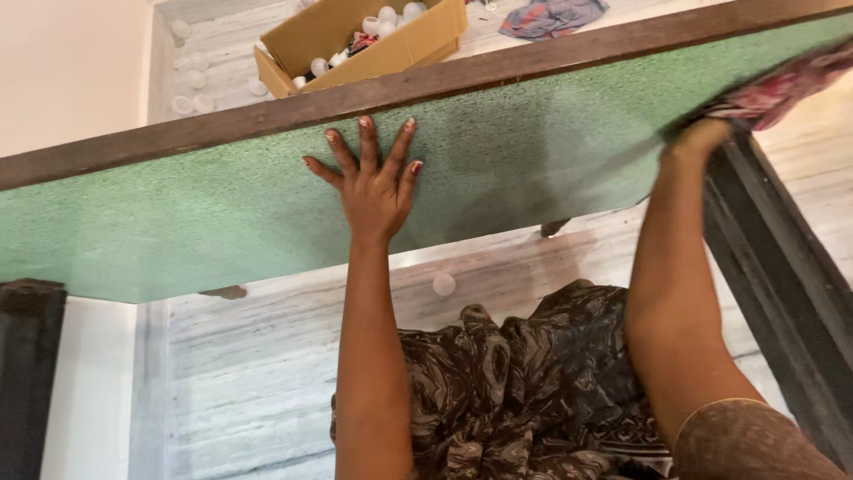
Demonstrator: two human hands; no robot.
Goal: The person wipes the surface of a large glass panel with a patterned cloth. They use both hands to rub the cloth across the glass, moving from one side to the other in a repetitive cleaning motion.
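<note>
My left hand (371, 174) lies flat, fingers spread, on a green textured tabletop (222, 213) with a dark wooden far edge. My right hand (702, 135) is at the right end of the table, closed on a crumpled pink and red patterned cloth (782, 89) that it presses against the green surface. The cloth and the right hand are blurred by motion. Both forearms reach up from the bottom of the view.
Beyond the table, an open cardboard box (418, 44) with several white round items stands on the marble floor; more white round items (191, 84) lie beside it. A grey cloth (551, 16) lies further back. Dark patterned fabric (524, 382) covers my lap. A dark table leg (782, 267) runs down at right.
</note>
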